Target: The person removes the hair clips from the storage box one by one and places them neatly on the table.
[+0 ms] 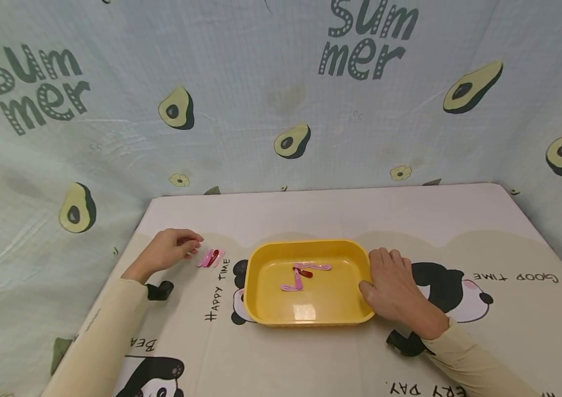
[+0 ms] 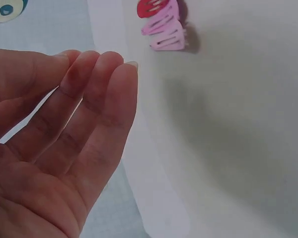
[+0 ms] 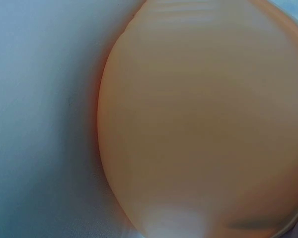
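A yellow tray (image 1: 310,314) sits at the middle of the table. Inside it lie several pink hair clips (image 1: 298,280) and a red hair clip (image 1: 305,273). My right hand (image 1: 394,284) grips the tray's right rim, its thumb at the inner edge. To the left of the tray, a small row of pink and red snap hair clips (image 1: 206,258) rests on the cloth. Just left of that row hovers my left hand (image 1: 169,251), fingers loosely extended and nothing visible in them. The left wrist view shows pink clips (image 2: 168,39) beyond the fingertips. The right wrist view is mostly blurred skin.
A cloth (image 1: 281,364) printed with pandas and words covers the table. Behind it and at both sides hangs a pale curtain (image 1: 231,82) with avocado prints. A black wrist strap (image 1: 160,290) shows by the left wrist, another strap (image 1: 406,343) by the right.
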`<state>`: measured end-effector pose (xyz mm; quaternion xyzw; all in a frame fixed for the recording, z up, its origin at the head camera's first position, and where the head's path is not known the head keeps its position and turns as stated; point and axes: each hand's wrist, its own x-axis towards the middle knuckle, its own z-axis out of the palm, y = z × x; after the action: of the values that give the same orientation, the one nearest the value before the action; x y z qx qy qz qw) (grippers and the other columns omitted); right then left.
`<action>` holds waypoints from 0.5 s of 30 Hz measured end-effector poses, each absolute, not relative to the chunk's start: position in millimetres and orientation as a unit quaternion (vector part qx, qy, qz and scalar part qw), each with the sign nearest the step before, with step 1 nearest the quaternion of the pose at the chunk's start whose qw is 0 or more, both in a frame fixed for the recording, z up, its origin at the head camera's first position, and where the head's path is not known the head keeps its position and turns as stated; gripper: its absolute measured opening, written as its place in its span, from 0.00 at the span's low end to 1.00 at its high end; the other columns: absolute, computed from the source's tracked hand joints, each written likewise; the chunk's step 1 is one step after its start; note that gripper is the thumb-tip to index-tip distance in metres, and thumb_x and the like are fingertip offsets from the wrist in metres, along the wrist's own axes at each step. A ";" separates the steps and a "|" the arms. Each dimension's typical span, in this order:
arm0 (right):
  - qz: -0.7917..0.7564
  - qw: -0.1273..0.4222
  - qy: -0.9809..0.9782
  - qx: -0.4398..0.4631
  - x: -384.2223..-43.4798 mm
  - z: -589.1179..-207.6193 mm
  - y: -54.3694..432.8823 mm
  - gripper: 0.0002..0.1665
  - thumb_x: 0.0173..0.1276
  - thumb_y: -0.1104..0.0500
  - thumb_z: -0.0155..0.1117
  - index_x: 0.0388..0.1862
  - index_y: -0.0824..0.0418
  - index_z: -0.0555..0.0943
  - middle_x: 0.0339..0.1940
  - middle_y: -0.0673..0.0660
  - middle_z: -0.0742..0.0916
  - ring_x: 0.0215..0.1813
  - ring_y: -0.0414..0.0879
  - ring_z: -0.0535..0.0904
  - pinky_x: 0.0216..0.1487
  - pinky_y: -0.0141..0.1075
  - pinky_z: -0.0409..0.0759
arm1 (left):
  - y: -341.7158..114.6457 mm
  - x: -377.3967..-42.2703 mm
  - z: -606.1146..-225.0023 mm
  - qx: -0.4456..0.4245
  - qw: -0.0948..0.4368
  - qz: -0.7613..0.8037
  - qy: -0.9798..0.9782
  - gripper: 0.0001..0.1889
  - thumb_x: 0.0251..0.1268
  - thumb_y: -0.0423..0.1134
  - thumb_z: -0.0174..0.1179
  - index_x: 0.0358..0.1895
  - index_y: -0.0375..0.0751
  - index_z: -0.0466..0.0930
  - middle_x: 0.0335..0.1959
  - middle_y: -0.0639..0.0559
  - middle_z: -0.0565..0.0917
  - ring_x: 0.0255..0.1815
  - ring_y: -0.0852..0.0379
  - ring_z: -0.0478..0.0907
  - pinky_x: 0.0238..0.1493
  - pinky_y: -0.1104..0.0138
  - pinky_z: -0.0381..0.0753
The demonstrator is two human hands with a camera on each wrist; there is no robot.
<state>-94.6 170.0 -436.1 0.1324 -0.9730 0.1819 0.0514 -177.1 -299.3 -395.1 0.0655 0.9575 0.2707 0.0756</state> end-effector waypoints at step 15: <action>0.188 0.048 -0.972 0.129 -94.3 -437.0 170.0 0.15 0.65 0.59 0.57 0.46 0.67 0.72 0.35 0.55 0.71 0.41 0.52 0.62 0.43 0.43 0.55 | -277.1 -170.9 -377.6 0.139 0.042 0.273 0.951 0.11 0.76 0.36 0.59 0.52 0.35 0.85 0.41 0.43 0.91 0.39 0.54 0.87 0.45 0.59 0.87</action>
<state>-94.3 170.0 -437.0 0.1293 -0.9724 0.1882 0.0484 -170.9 -277.1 -377.6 0.1393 0.9511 0.2726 0.0416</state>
